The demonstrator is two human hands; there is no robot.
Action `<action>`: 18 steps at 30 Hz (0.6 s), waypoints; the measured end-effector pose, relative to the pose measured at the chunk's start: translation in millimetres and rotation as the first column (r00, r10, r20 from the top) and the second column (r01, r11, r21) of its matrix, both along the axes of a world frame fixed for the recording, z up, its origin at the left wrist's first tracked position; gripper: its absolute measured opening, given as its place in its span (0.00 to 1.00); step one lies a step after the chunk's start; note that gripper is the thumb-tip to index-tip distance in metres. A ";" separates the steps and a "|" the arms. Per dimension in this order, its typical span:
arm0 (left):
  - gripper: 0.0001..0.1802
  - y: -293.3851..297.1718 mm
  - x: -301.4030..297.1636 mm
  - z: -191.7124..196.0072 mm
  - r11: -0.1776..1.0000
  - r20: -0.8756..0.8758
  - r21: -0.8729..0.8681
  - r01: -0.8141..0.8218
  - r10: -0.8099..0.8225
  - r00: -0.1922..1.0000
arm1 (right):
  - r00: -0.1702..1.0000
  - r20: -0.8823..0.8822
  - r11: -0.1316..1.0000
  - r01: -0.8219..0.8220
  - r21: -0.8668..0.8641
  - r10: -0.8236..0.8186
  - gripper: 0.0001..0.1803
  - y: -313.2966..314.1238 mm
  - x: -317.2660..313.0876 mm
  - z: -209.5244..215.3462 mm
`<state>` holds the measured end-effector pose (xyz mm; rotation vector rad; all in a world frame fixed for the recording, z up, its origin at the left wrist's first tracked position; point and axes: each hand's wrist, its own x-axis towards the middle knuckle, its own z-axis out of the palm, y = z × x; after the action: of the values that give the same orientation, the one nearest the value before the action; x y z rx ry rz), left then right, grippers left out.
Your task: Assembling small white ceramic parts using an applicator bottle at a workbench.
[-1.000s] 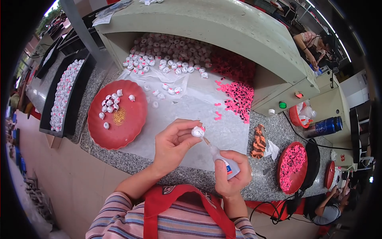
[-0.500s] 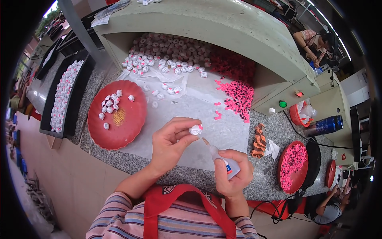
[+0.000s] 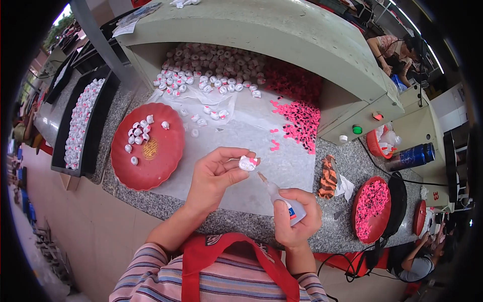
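On the granite bench (image 3: pixel 126 194), a black tray (image 3: pixel 75 132) holds white pieces; a red plate (image 3: pixel 151 151) holds a few more. The left hand (image 3: pixel 214 176) pinches a white piece (image 3: pixel 247 163); the right hand (image 3: pixel 297 221) grips a glue bottle (image 3: pixel 284 201). A red bowl (image 3: pixel 371 209) holds pink bits.

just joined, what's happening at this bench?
A person at a stone counter holds a small white figurine piece with a pink bit in the fingertips of the left hand. The right hand grips a small glue bottle, its nozzle pointing up at the piece but just short of it. A red plate at left holds a few white pieces; heaps of white pieces and pink bits lie behind on a plastic sheet.
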<state>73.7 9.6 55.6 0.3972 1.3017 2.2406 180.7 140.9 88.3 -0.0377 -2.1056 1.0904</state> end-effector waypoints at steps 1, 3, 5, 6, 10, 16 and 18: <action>0.19 0.1 -0.5 0.0 1.000 0.009 0.004 -0.002 0.002 1.000 | 1.000 -0.003 1.000 0.007 0.002 -0.007 0.09 0.2 0.0 -0.5; 0.19 -0.8 -1.0 0.0 1.000 0.010 0.007 -0.004 0.004 1.000 | 1.000 -0.005 1.000 0.014 0.004 -0.014 0.09 0.6 0.6 -0.4; 0.19 -1.0 -1.2 -0.3 1.000 0.012 0.011 -0.006 0.006 1.000 | 1.000 0.021 1.000 0.009 0.014 -0.009 0.09 0.8 1.9 1.4; 0.19 -1.0 -1.2 -0.7 1.000 0.011 0.014 -0.007 0.007 1.000 | 1.000 0.021 1.000 0.009 0.013 -0.009 0.09 0.6 2.2 2.2; 0.19 -0.9 0.2 -1.0 1.000 0.017 0.016 0.006 -0.006 1.000 | 0.999 0.025 0.999 -0.033 -0.007 0.033 0.09 -0.1 1.6 3.2; 0.20 -1.8 0.0 -1.6 1.000 0.011 -0.010 0.028 -0.028 1.000 | 0.998 0.066 0.992 0.010 -0.126 -0.002 0.09 -3.5 2.9 -0.4; 0.20 -2.5 -1.2 -3.2 1.000 0.005 -0.023 0.020 -0.020 1.000 | 0.992 0.125 0.981 0.030 -0.192 -0.006 0.09 -2.4 3.1 -1.5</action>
<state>72.5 7.1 52.4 0.3940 1.3144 2.2061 183.8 138.5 86.8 -0.2231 -2.0956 1.3080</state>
